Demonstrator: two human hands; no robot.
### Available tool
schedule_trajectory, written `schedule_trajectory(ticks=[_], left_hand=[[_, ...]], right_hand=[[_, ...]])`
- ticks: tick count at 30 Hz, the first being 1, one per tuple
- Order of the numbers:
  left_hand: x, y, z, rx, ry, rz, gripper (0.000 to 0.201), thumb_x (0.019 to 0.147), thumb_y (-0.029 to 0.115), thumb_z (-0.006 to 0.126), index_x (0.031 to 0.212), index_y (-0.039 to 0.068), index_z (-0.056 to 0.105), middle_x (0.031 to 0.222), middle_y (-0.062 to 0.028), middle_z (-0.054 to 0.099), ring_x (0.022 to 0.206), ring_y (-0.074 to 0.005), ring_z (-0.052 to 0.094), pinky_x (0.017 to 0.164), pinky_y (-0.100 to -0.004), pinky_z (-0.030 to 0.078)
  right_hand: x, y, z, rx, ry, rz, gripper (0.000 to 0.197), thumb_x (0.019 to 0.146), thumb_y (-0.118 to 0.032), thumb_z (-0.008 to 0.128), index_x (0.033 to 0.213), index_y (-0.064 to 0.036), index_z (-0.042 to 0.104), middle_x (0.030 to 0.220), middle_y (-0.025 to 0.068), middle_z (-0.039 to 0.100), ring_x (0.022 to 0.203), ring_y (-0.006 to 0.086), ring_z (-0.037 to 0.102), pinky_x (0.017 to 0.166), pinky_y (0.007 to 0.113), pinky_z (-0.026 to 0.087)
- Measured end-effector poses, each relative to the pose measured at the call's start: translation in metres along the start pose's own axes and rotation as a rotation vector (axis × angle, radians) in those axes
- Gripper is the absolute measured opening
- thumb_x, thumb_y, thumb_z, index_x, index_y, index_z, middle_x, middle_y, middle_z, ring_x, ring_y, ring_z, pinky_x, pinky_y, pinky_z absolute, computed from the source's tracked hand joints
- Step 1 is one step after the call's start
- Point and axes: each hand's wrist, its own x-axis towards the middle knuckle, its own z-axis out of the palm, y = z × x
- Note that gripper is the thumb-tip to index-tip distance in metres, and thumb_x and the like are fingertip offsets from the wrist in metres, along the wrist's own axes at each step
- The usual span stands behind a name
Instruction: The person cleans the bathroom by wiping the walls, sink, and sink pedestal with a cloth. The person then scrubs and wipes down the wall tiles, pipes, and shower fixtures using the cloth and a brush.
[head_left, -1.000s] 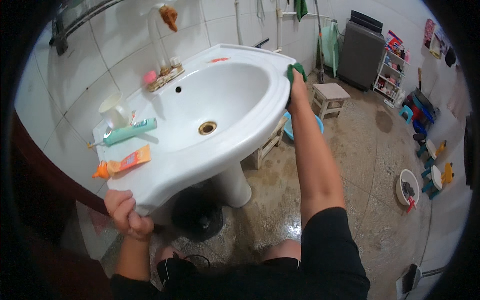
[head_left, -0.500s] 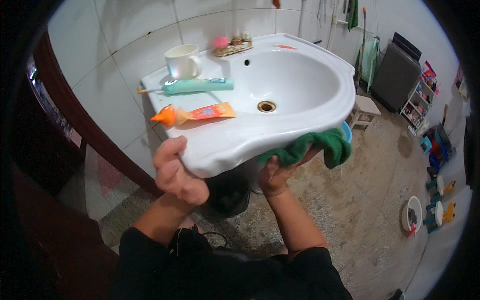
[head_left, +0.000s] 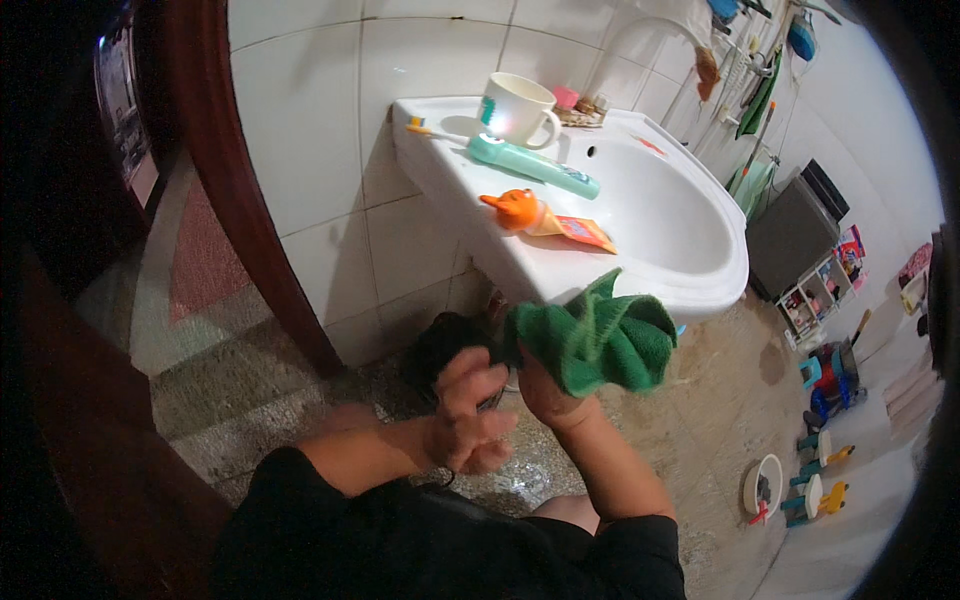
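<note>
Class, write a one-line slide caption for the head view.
Right hand holding crumpled green cloth near a white ceramic washbasin; left hand empty.

A thick green cloth (head_left: 600, 340) looks soft and matt, its surface fuzzy like towelling and its folds crumpled, beside a smooth, glossy white washbasin (head_left: 690, 215) that appears to be glazed ceramic. On the basin, a pale cup (head_left: 515, 108) has a shiny, hard surface, the mint-green toothbrush handle (head_left: 535, 168) looks like smooth plastic, and the orange tube (head_left: 575, 232) seems to be flexible plastic. Glossy white tiles (head_left: 430, 105) face the wall, while the speckled, stone-like floor (head_left: 500, 465) looks rough with a wet sheen.
</note>
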Motion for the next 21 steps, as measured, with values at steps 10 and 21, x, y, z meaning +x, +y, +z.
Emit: schedule_trajectory(ticks=[10,21], left_hand=[[0.023,0.033,0.013,-0.475,0.053,-0.642,0.06,0.091,0.024,0.042,0.138,-0.005,0.017,0.143,-0.0264,0.016,0.133,-0.0381,0.015,0.108,-0.0445,0.012],[-0.018,-0.015,0.059,0.137,-0.041,-0.551,0.046,0.094,0.022,0.043,0.131,-0.002,0.032,0.12,-0.0242,0.043,0.107,-0.0376,0.044,0.093,-0.043,0.033]], right_hand=[[0.035,-0.044,-0.053,-0.556,-0.378,-0.314,0.037,0.07,-0.023,0.053,0.103,-0.0076,0.062,0.121,0.0074,0.051,0.121,0.0236,0.039,0.106,0.051,0.024],[0.065,-0.05,-0.122,-0.222,0.022,-0.34,0.008,0.073,0.001,0.057,0.081,0.0011,0.058,0.096,0.0169,0.062,0.099,0.0349,0.057,0.086,0.046,0.045]])
